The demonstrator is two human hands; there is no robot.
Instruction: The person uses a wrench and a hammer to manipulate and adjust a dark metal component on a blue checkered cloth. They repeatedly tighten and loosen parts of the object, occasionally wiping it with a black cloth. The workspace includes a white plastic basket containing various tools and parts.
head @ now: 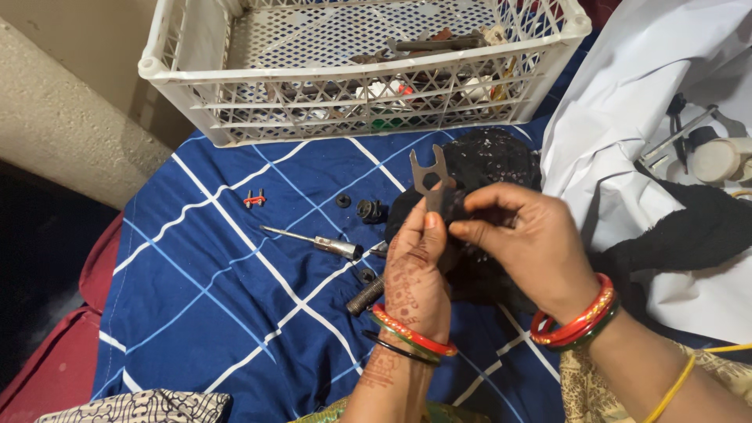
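- Two hands meet low in the middle of the view, each wrist wearing red and green bangles.
- The left hand point(415, 270) is closed, thumb and fingers pinching a flat metal spanner point(428, 174) with a forked top that sticks up above the fingertips.
- The right hand point(525, 239) is closed too, its fingertips pinching a small black part point(443, 202) held against the spanner's lower end.
- Just behind the hands lies a black cloth point(489, 160) on a blue checked sheet point(235, 313).
- Left of the hands, a dark threaded rod point(365, 296) lies on the sheet, with a screwdriver point(313, 240) a little farther out.
- Near the screwdriver's far side sit two small black pieces point(370, 210) and a tiny red item point(254, 199), apart from each other.
- To the right, a white sheet point(627, 102) carries more black cloth and a pale round container point(717, 159).
- Farthest away stands a white lattice crate point(360, 102) holding tools and mixed bits.
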